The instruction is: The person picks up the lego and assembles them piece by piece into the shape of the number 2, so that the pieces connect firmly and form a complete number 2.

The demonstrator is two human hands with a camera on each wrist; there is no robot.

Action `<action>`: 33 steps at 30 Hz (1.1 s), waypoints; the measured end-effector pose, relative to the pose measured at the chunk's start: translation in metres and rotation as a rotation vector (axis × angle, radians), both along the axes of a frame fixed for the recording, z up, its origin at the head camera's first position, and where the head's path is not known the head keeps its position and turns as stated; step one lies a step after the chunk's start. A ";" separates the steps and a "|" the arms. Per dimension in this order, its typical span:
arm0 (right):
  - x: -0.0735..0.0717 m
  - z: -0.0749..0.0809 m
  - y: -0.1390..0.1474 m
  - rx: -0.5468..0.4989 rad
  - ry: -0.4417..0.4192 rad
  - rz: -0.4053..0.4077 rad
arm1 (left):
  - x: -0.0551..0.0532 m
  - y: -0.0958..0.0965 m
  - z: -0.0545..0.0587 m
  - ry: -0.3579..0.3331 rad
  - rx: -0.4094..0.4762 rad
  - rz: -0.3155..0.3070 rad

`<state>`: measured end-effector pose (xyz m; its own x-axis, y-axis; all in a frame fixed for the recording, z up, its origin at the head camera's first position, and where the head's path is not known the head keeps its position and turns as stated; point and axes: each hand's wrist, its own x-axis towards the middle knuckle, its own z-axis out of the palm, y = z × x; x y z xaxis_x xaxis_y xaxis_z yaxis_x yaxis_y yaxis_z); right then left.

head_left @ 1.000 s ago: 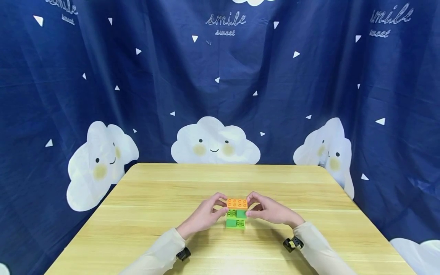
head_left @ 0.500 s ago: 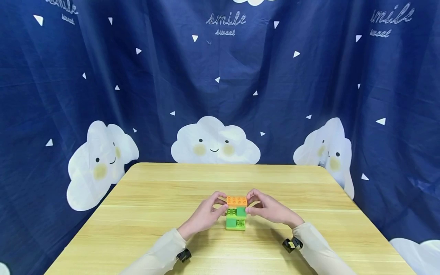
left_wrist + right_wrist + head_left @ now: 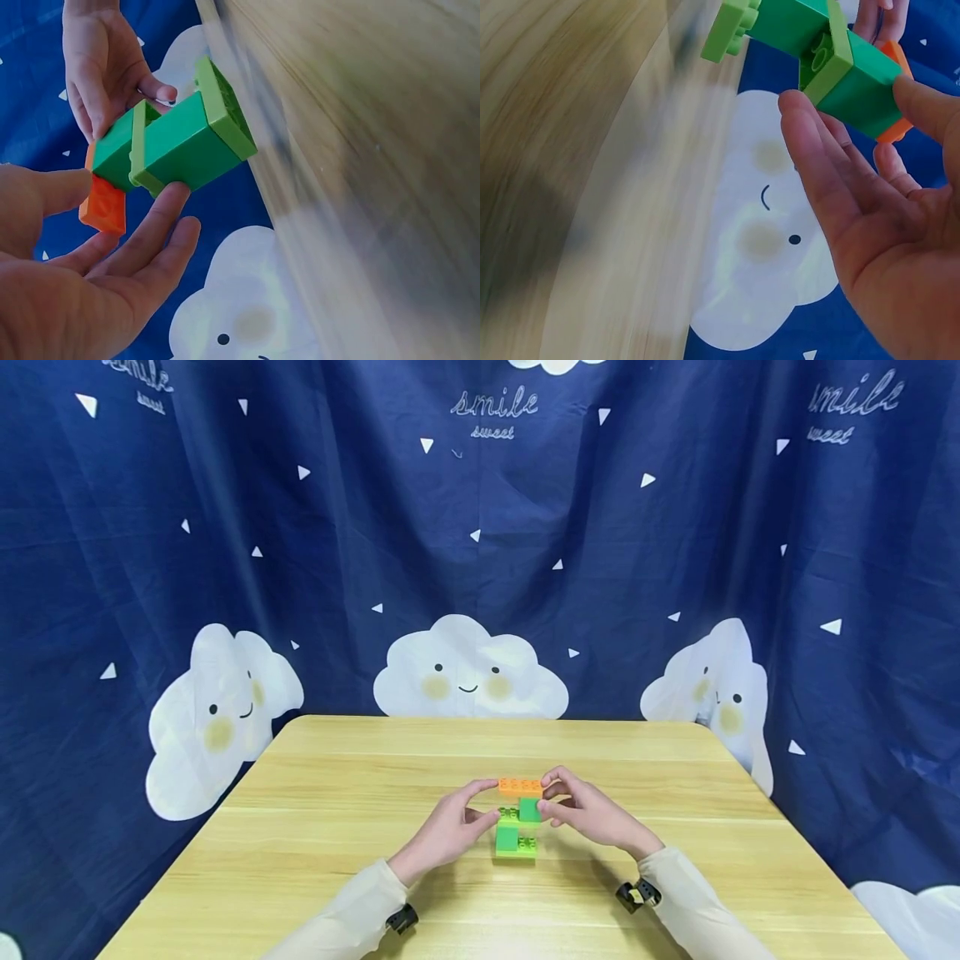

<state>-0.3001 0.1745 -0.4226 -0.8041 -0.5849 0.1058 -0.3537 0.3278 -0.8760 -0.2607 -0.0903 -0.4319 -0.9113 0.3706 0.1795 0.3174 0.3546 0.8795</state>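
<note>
A stack of toy building blocks stands mid-table in the head view. An orange brick point(image 3: 521, 787) tops it. Below come an upper dark green block point(image 3: 529, 810), a light green studded plate point(image 3: 508, 815), a lower dark green block point(image 3: 507, 838) and a light green base plate point(image 3: 515, 852). My left hand point(image 3: 452, 821) holds the left side, index finger at the orange brick's end and thumb lower down. On the right side, my right hand point(image 3: 592, 810) pinches the upper part, its thumb against the upper dark green block point(image 3: 866, 82) in the right wrist view.
A light wooden table point(image 3: 337, 785) with rounded far corners spreads under the hands. Behind it hangs a dark blue curtain point(image 3: 480, 577) printed with smiling clouds and white triangles. Black wrist straps point(image 3: 402, 917) sit over pale sleeves point(image 3: 352, 902).
The stack has tipped with its top away from me, so its front faces show more and the orange studs less. Both hands stay on it, fingers shifting slightly up and back.
</note>
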 end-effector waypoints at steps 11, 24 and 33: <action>0.003 0.006 -0.001 0.000 0.016 -0.038 | 0.000 0.002 0.001 0.068 -0.035 -0.021; 0.000 -0.003 -0.003 -0.031 -0.032 -0.105 | 0.002 0.003 0.003 0.100 -0.116 -0.059; 0.002 -0.006 -0.006 -0.059 -0.068 -0.117 | 0.001 0.002 0.000 0.111 -0.161 -0.078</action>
<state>-0.2984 0.1681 -0.4286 -0.8731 -0.4808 0.0806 -0.2554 0.3103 -0.9157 -0.2595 -0.0879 -0.4317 -0.8567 0.4712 0.2099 0.4411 0.4582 0.7716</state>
